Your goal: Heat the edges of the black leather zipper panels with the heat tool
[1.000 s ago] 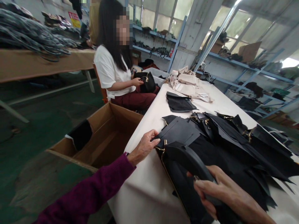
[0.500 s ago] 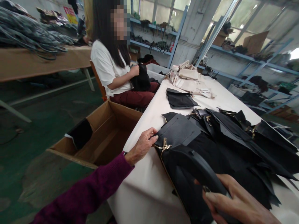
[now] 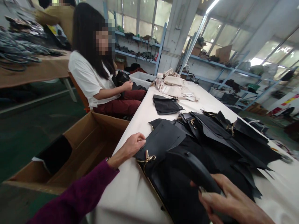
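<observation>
Pale and a little wrinkled on top, the long desk is carrying my smooth black panel near its edge, with a gold zip pull lying by the panel's corner. My right grip is grasping a curved black tool; my left grip is resting at the panel's edge, but I cannot tell if it is pinching. For good work, I think, the left should be holding this edge flat, the tool passing clear of the metal. Thin, pointed black pieces are overlapping behind.
</observation>
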The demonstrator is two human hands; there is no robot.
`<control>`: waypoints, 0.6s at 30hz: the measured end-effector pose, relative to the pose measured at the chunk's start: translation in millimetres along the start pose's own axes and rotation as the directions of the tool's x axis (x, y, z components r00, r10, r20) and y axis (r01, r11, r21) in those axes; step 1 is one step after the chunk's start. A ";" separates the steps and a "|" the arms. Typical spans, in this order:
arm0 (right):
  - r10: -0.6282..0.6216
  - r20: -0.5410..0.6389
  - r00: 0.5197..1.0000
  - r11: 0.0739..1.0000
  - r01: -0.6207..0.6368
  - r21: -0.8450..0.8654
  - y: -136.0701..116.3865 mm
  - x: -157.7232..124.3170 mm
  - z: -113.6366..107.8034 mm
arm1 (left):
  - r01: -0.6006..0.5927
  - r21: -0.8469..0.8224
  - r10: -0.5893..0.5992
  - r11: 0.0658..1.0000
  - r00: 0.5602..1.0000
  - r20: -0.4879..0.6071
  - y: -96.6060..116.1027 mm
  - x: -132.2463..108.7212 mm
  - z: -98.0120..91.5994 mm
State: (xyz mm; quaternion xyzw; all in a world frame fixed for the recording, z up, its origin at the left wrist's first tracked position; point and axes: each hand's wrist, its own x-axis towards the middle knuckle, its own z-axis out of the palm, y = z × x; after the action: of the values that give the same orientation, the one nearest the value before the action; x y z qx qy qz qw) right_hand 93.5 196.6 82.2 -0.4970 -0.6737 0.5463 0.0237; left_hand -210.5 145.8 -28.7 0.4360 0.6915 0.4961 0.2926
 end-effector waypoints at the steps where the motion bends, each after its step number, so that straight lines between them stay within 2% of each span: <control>1: 0.005 -0.030 1.000 1.000 -0.004 0.023 -2.1 4.8 -5.2 | -0.054 0.159 0.064 0.986 0.996 -0.057 7.1 7.6 1.9; 3: -0.003 -0.037 0.999 0.998 0.005 0.059 -6.2 17.6 -14.2 | -0.203 0.445 0.293 0.872 0.946 -0.141 23.6 14.3 16.2; 4: -0.015 -0.028 0.999 0.998 0.017 0.063 -7.7 24.4 -17.7 | -0.286 0.537 0.403 0.794 0.908 -0.113 30.8 12.7 28.2; 5: -0.030 -0.021 0.999 0.998 0.031 0.059 -8.7 30.7 -20.4 | -0.376 0.582 0.479 0.721 0.878 -0.027 35.9 8.2 42.3; 7: -0.043 -0.009 0.999 0.998 0.043 0.041 -9.0 40.2 -23.1 | -0.495 0.609 0.497 0.620 0.848 0.184 37.8 -5.7 71.5; 10: -0.059 -0.001 0.998 0.998 0.059 -0.014 -6.8 46.3 -21.6 | -0.563 0.639 0.468 0.524 0.817 0.336 25.2 -24.2 100.5; 14: -0.045 -0.033 0.998 0.996 0.042 -0.084 -5.5 51.8 -15.2 | -0.601 0.657 0.502 0.455 0.783 0.368 11.2 -29.6 102.9; 18: -0.013 0.074 0.997 0.998 0.017 -0.054 -13.0 65.7 -8.3 | -0.625 0.657 0.545 0.422 0.754 0.367 12.5 -28.6 97.4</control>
State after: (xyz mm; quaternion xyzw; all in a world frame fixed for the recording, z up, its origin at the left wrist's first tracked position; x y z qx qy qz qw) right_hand 56.7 249.4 61.8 -0.4720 -0.6925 0.5455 -0.0106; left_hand -112.3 163.8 -50.6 0.7515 0.6199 0.2143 -0.0712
